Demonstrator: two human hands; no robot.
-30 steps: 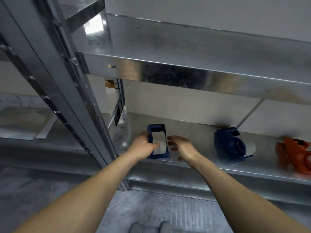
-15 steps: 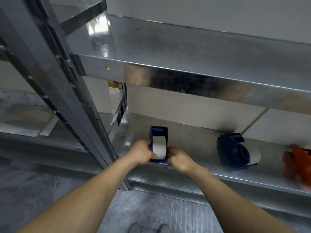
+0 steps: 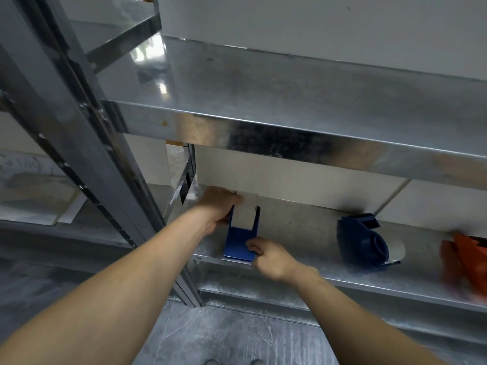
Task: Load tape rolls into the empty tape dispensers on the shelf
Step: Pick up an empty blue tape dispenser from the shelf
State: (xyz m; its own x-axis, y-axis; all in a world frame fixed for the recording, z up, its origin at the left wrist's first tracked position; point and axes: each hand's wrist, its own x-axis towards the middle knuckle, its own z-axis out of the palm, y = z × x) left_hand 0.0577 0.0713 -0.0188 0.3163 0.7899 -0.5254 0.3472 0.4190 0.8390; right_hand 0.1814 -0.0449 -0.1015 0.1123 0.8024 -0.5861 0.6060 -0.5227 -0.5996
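A blue tape dispenser stands on the lower metal shelf, its near end at the shelf's front edge. A white tape roll sits between its side walls at the far end. My left hand grips the dispenser's far left side, next to the roll. My right hand pinches the near right corner of the dispenser's base. A second blue dispenser with a white roll in it lies to the right. An orange dispenser shows at the right edge, blurred.
The upper shelf overhangs the working space closely. A slanted metal upright stands just left of my left arm. A neighbouring shelf at the left holds flat sheets. The grey floor lies below.
The dispenser has been pulled nearer the shelf's front edge. My left hand moved to its far end by the roll, and my right hand shifted to the near corner.
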